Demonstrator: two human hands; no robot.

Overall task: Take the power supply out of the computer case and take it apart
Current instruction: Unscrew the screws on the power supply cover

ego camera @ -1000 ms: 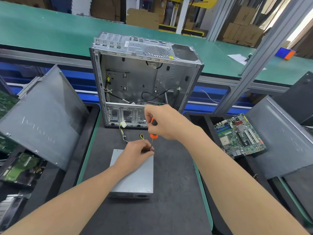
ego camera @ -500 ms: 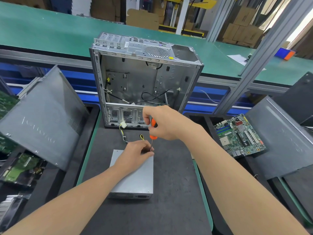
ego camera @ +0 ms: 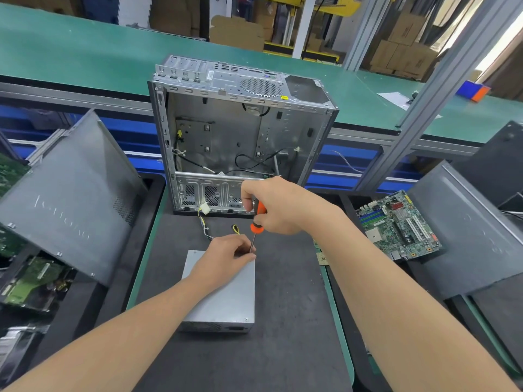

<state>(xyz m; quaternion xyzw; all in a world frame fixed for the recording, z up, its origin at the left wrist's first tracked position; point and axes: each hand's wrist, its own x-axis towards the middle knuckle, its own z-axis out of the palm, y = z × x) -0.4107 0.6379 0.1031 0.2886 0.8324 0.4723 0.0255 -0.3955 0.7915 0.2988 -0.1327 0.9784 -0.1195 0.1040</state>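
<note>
A green conveyor belt (ego camera: 85,52) runs along the far side, and nearer I see a dark tabletop (ego camera: 283,349). The power supply (ego camera: 223,295) lies flat near the middle, out of the open computer case (ego camera: 240,131) standing just beyond it. My right hand (ego camera: 283,205) is wrapped round the orange handle of a screwdriver (ego camera: 257,222), held upright over the supply's far right corner. My left hand (ego camera: 223,256) rests on that far end, fingertips pinching the shaft. A circuit board (ego camera: 399,224) lies to the right, and a grey panel (ego camera: 70,193) leans on the left.
</note>
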